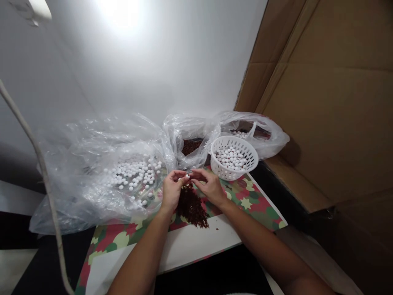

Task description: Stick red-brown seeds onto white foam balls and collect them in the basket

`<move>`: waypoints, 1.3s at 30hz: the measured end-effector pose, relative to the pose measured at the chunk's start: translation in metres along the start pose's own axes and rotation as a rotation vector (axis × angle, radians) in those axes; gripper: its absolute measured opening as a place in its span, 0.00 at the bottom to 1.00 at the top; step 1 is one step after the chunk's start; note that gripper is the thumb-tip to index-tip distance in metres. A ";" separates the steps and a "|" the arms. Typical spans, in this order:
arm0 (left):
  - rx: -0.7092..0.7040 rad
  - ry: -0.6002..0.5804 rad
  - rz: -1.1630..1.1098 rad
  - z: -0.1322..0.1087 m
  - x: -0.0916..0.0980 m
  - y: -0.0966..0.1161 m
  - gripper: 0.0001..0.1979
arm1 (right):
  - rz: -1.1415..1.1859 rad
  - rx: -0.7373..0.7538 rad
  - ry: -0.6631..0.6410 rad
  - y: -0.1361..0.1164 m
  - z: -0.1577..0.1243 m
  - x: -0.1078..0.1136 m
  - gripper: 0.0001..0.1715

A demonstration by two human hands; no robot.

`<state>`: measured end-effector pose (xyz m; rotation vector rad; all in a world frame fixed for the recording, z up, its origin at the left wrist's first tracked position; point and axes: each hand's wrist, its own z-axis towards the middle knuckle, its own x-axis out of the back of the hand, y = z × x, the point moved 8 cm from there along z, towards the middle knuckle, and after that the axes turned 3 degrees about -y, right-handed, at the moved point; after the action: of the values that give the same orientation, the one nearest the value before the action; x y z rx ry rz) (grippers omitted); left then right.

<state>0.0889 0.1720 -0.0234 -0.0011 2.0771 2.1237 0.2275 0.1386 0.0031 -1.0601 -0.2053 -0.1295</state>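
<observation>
Both hands meet over the patterned cloth at the middle of the head view. My left hand (172, 188) is closed, pinching a small white ball (187, 176) between thumb and fingertips. My right hand (209, 186) is at the ball's other side, its thumb and fingers curled together; whatever they pinch is too small to make out. Just below the hands lies a loose pile of small dark red pieces (194, 209). Right of them stands a white slotted plastic basket (225, 173) with many white balls inside, some showing red specks.
A large clear plastic bag (76, 164) with loose white balls spreads over the left side. Behind the hands sits an open bag (175, 131) of dark red pieces, beside another bag (276, 135) holding white balls. Cardboard (325, 123) rises at right; a cable (43, 159) hangs at left.
</observation>
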 end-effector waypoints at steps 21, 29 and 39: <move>-0.090 0.481 1.361 0.018 0.130 0.077 0.16 | -0.903 0.050 0.379 -0.061 0.016 0.131 0.18; -0.205 0.147 1.814 0.033 0.082 0.027 0.21 | -0.583 0.093 -0.055 -0.045 -0.003 0.039 0.12; -0.144 0.097 1.620 0.039 0.090 0.019 0.19 | -0.713 -0.113 -0.414 0.057 0.033 -0.026 0.18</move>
<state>0.0027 0.2208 -0.0139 2.2246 2.0759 2.8347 0.2100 0.1951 -0.0361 -1.0783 -0.9585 -0.5686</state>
